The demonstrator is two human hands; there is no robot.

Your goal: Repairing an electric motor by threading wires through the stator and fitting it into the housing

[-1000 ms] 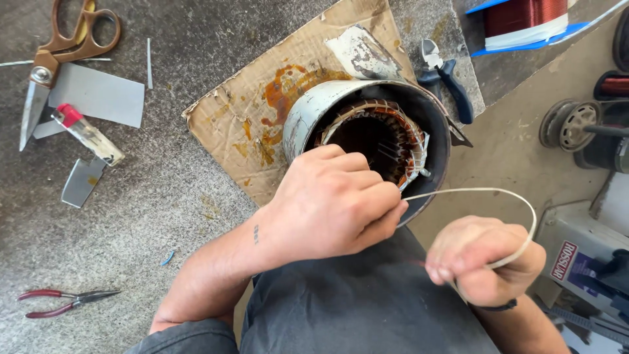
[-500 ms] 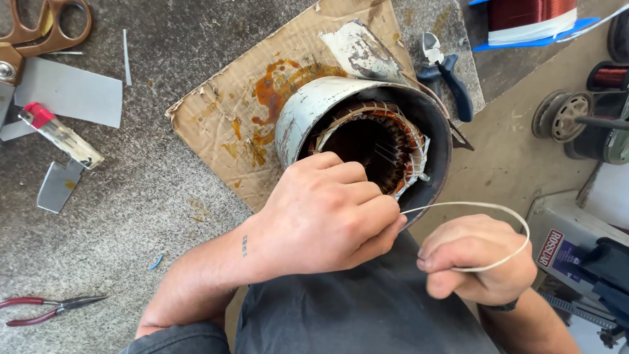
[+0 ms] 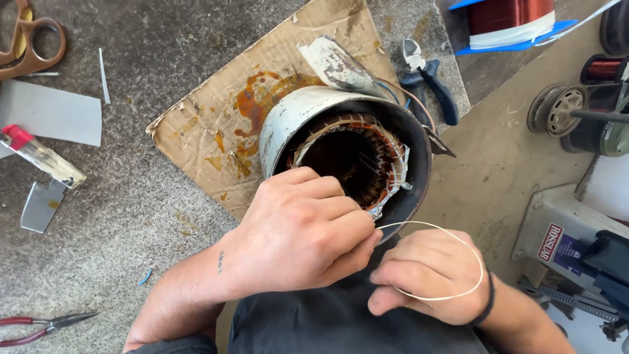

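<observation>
From the head camera, a grey metal motor shell point(image 3: 308, 118) lies on its side on a stained sheet of cardboard point(image 3: 216, 124), its open mouth facing the person. Inside it sits a ring of copper windings point(image 3: 380, 177) edged with white paper strips.

The left hand point(image 3: 301, 239) rests curled at the near rim of the shell, its fingertips pinched on a thin white cord point(image 3: 458, 246) right at the windings. The cord loops out to the right and back over the right hand point(image 3: 426, 275), which is closed in a loose fist around it.

Blue-handled cutters point(image 3: 432, 82) lie just beyond the shell. Red-handled pliers point(image 3: 39, 324) lie well apart at lower left.
</observation>
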